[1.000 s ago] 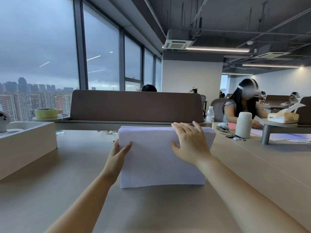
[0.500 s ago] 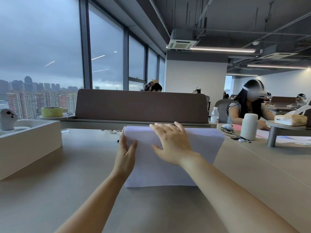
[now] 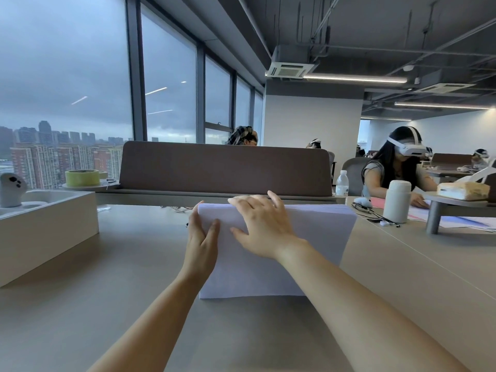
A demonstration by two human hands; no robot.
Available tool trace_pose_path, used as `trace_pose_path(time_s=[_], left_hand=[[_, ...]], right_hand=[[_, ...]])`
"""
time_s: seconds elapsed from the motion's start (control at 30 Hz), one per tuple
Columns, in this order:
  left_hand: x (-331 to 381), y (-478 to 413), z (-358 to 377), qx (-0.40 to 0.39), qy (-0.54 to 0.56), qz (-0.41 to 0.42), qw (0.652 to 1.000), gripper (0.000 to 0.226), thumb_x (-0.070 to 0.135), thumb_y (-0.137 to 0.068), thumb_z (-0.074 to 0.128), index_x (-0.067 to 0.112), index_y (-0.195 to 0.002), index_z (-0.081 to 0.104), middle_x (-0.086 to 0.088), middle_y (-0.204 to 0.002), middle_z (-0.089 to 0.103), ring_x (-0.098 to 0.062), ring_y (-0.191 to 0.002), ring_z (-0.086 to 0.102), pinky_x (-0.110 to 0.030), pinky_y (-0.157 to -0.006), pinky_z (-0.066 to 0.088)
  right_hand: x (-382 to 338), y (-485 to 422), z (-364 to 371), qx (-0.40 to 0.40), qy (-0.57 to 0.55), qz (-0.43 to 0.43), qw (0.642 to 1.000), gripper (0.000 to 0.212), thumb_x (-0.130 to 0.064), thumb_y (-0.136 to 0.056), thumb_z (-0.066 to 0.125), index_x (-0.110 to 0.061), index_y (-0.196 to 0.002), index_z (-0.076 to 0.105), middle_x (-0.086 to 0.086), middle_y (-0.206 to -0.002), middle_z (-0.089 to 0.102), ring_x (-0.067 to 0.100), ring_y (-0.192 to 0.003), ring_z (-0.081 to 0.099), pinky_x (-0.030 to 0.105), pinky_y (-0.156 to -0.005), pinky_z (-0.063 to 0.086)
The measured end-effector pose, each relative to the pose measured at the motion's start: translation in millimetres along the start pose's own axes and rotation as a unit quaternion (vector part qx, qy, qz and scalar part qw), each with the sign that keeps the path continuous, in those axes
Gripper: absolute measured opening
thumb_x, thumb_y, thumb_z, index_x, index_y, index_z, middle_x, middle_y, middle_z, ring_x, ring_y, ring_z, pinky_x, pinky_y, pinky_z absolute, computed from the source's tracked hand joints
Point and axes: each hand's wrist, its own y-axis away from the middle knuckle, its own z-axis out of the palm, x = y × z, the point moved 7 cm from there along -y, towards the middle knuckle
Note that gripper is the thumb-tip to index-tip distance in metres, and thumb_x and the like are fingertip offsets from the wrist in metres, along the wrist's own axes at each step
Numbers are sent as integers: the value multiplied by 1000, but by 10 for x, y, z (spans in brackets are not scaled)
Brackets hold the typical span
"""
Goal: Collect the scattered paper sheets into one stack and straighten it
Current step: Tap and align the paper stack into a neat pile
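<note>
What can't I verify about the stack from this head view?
Head view only:
- paper stack back face and table behind it: hidden by the stack itself.
- Its lower right corner: covered by the right forearm.
- Front middle: covered by the right hand.
- Sheet alignment: edges too fine to resolve.

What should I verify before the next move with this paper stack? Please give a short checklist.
1. Sheets gathered in one paper stack: ok, it stands on edge on the desk.
2. Left hand holds the left edge, thumb in front: ok.
3. Right hand rests on the top edge: ok.
4. Top edge level: ok.
5. Side edges flush: cannot tell.
6. White bottle stands apart on the right: ok.
</note>
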Motion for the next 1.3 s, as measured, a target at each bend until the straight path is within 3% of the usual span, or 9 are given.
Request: trace_pose_path(time_s=[0.2, 0.37, 0.5, 0.6, 0.7, 0.77, 0.93, 1.1, 1.3], left_hand=[[-5, 9, -15, 11, -5, -28, 1000, 12, 19, -100, 42, 14, -111, 43, -1, -102, 52, -16, -94, 51, -22, -74, 42], [12, -4, -46, 21, -20, -38, 999, 9, 20, -101, 39, 13, -107, 40, -1, -98, 51, -16, -87, 49, -23, -71, 41], [33, -24, -36, 12, -11, -39, 999, 10, 19, -101, 38, 13, -108, 40, 3, -94, 51, -10, -82, 50, -25, -70, 41], [32, -27, -23, 5, 12, -47, 999, 8, 18, -101, 39, 13, -106, 41, 5, -89, 51, -10, -79, 50, -25, -69, 41], [21, -27, -24, -1, 43, -67, 997, 7, 18, -101, 40, 14, -104, 43, 3, -89, 52, -11, -78, 50, -26, -69, 42], [44, -26, -19, 0, 57, -74, 996, 7, 17, -101, 39, 16, -98, 45, 3, -87, 51, -11, -77, 49, -25, -68, 41], [80, -35, 2, 1, 63, -91, 994, 7, 14, -100, 38, 14, -103, 44, 2, -86, 51, -11, -75, 48, -25, -64, 40], [63, -54, -2, 16, 58, -103, 993, 10, 13, -97, 36, 16, -102, 44, 0, -90, 50, -12, -75, 48, -27, -64, 39], [167, -166, 22, 33, 50, -86, 994, 10, 11, -97, 32, 12, -105, 38, 1, -87, 43, -12, -74, 43, -26, -61, 35]], right_hand=[[0, -34, 24, -31, 11, 10, 999, 58, -43, -91, 48, -26, -144, 34, -6, -147, 43, 18, -137, 35, 44, -119, 4], [429, 109, -83, -21, 47, 64, 997, 55, -47, -91, 45, -25, -141, 39, -4, -141, 50, 18, -132, 42, 43, -119, 2], [1056, 349, -243, -6, 78, 145, 986, 50, -59, -87, 47, -24, -122, 56, -3, -120, 64, 21, -119, 54, 42, -117, 8], [1444, 524, -370, 29, 12, 220, 975, 38, -58, -83, 58, -23, -95, 64, -3, -96, 67, 22, -101, 58, 38, -105, 27], [1657, 665, -366, 81, -240, 289, 923, 27, -42, -79, 73, -16, -80, 65, -6, -93, 61, 15, -95, 53, 30, -81, 39], [1714, 744, -300, 114, -381, 322, 859, 24, -28, -80, 75, -9, -93, 67, -9, -97, 58, 10, -100, 51, 21, -75, 38], [1830, 910, -42, 183, -555, 377, 719, 56, -20, -84, 70, -9, -132, 44, 0, -122, 56, 9, -112, 53, 28, -95, 42], [1804, 983, 196, 146, -576, 387, 705, 28, -21, -95, 55, -9, -121, 56, 11, -117, 67, 24, -99, 66, 31, -71, 50], [1746, 954, 110, 188, -573, 367, 708, 21, -20, -98, 51, -13, -116, 55, 6, -105, 68, 23, -92, 65, 34, -76, 52]])
